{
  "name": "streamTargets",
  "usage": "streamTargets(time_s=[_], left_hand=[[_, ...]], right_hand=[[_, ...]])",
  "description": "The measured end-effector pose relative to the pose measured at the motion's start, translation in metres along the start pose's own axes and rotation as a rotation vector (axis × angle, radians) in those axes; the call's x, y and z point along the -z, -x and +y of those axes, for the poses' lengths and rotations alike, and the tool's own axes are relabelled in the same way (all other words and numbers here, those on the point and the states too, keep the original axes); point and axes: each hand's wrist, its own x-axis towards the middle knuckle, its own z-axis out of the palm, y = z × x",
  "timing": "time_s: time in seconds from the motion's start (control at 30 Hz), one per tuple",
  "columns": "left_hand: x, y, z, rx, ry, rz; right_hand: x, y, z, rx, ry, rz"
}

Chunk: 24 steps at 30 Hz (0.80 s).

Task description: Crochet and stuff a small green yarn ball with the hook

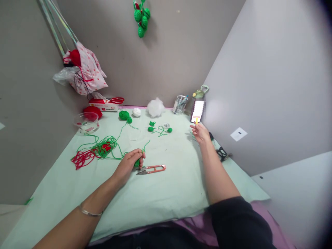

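Note:
My left hand (133, 159) is closed around a small green crocheted piece (137, 162), and a green yarn end rises above its fingertips. Just right of that hand, thread snips (158, 168) with orange handles lie on the pale green cloth (171, 193). My right hand (200, 132) is at the phone (198, 111), which leans upright at the back right; a thin yellow tool (196, 120) is pinched in its fingers. Two small green balls (150, 129) with yarn tails lie between the hands, farther back. Tangled green yarn (105, 147) and red yarn (83, 158) spread out on the left.
Along the back stand a clear tub (86, 123), a red-and-white box (105, 104), white stuffing (155, 107), a pen cup (180, 105) and a bottle (199, 94). Black scissors (222, 154) lie at the right edge. A bag (90, 71) hangs at left.

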Motion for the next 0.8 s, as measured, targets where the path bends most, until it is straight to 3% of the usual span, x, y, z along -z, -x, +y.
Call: streamTargets(time_s=[0.13,0.23,0.43,0.53,0.63,0.8], left_hand=[[0.000,-0.001,-0.001,0.007,-0.002,-0.016],[0.000,-0.002,-0.002,0.018,-0.024,-0.046],[0.001,-0.002,-0.004,0.014,-0.097,-0.072],[0.005,-0.003,-0.004,-0.012,-0.119,-0.036],[0.010,-0.005,-0.002,-0.035,-0.116,0.002],[0.014,-0.007,0.003,-0.028,-0.064,0.002]], right_hand=[[-0.006,0.009,-0.006,0.014,0.028,-0.052],[-0.027,0.034,-0.003,0.036,0.058,-0.179],[-0.094,0.137,0.029,0.047,0.185,-0.644],[-0.108,0.174,0.038,0.127,0.316,-0.885],[-0.106,0.181,0.036,0.179,0.445,-1.046],[-0.094,0.165,0.028,0.070,0.454,-1.086]])
